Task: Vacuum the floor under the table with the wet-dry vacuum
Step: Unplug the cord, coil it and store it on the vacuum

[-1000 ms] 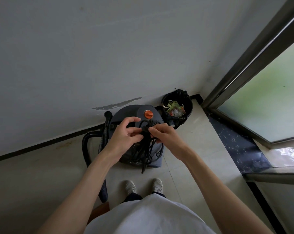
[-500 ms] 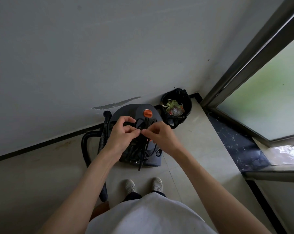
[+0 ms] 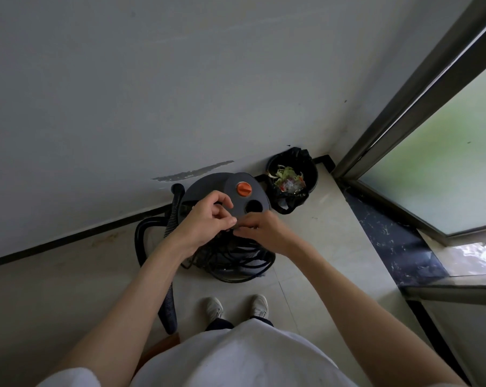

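From the head view, looking down, your wet-dry vacuum (image 3: 225, 191) stands on the pale tiled floor (image 3: 68, 275) just ahead of your white shoes (image 3: 237, 305), its grey round top close against the wall (image 3: 180, 79). An orange knob (image 3: 244, 189) sits on that top, with a dark round opening (image 3: 253, 205) just beside it. Your left hand (image 3: 205, 220) and right hand (image 3: 260, 229) meet over the near edge of the vacuum, fingertips almost touching one another. Both have their fingers curled and pinch the black power cord (image 3: 236, 258) where it gathers between them; below your hands the cord hangs in loose loops down the front of the machine, reaching the floor. The ribbed black hose (image 3: 170, 227) leaves the vacuum's left side, and a smooth black tube arcs out beside it; the hose runs back toward you and ends near your left shoe. To the right of the vacuum, in the corner, a black-lined waste bin (image 3: 292, 177) holds green scraps and wrappers. Farther right stands a frosted glass door (image 3: 445, 169) in a dark metal frame, with a dark marble threshold (image 3: 389, 238) at its foot.
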